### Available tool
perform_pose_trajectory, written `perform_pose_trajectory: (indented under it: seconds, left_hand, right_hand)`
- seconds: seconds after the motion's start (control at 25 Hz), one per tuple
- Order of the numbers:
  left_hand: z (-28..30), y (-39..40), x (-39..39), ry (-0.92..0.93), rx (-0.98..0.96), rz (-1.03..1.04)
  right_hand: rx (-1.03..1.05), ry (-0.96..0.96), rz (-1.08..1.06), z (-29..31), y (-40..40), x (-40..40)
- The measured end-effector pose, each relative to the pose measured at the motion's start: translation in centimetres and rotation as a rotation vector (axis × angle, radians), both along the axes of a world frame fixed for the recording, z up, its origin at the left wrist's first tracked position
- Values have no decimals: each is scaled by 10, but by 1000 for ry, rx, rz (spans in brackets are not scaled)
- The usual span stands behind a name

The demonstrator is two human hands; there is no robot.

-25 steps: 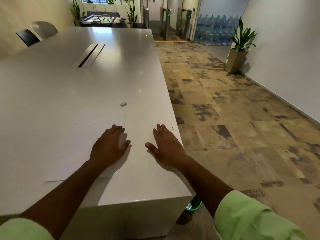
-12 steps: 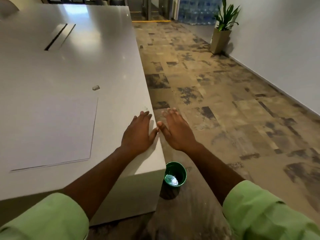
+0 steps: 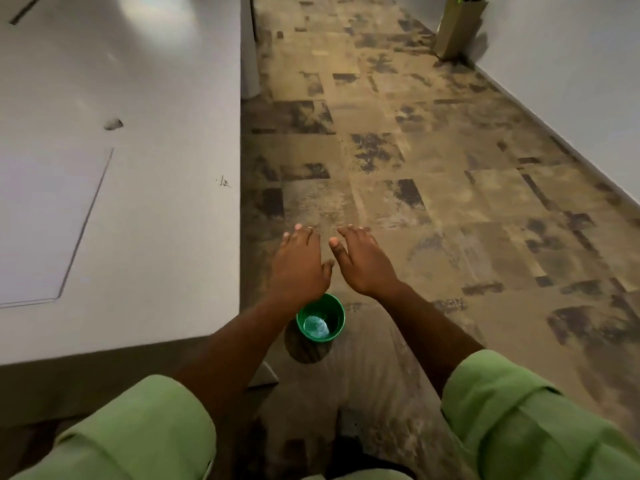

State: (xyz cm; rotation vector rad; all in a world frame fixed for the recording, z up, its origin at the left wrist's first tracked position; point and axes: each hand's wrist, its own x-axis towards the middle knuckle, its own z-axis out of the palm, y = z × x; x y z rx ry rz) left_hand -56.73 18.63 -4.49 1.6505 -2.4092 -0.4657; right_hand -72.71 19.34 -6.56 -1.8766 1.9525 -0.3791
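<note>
My left hand [image 3: 299,265] and my right hand [image 3: 362,261] hover side by side, palms down, over the floor just right of the white table [image 3: 166,220]. Both have straight, spread fingers and hold nothing. A small green bucket [image 3: 321,318] stands on the floor below my left wrist, with something pale and crumpled lying in its bottom. My left hand hides a bit of the bucket's rim. A white sheet of paper [image 3: 45,226] lies flat on the table at the left. A small grey scrap [image 3: 113,124] sits on the table beyond the sheet.
The table's right edge runs up the view, with its end panel [image 3: 104,379] near me. Patterned brown carpet [image 3: 433,168] stretches ahead. A white wall [image 3: 571,81] lines the right side, with a tan planter [image 3: 457,27] against it at the top.
Both hands have left the tabletop and moved right, out over the floor above the bucket. My view has swung right and down, so the far room is out of sight.
</note>
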Motion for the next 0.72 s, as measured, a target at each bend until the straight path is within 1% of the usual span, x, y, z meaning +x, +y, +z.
perform_pose_trajectory:
  seconds: [0.08, 0.24, 0.36, 0.44, 0.56, 0.72]
  left_hand:
    - [-30, 0, -26, 6, 96, 71]
    - [-96, -2, -50, 12, 273, 181]
    - [-153, -11, -55, 16, 384, 247]
    - [-193, -18, -54, 39, 461, 297]
    - [-271, -25, -60, 101, 539, 391]
    - [-392, -31, -81, 166, 621, 480]
  right_hand:
    - [67, 10, 34, -24, -5, -31]
    - [223, 6, 98, -78, -14, -70]
    - [351, -16, 69, -129, -24, -88]
    - [396, -40, 34, -163, -30, -95]
    - [458, -46, 31, -228, -44, -96]
    - [528, -55, 51, -348, -64, -97]
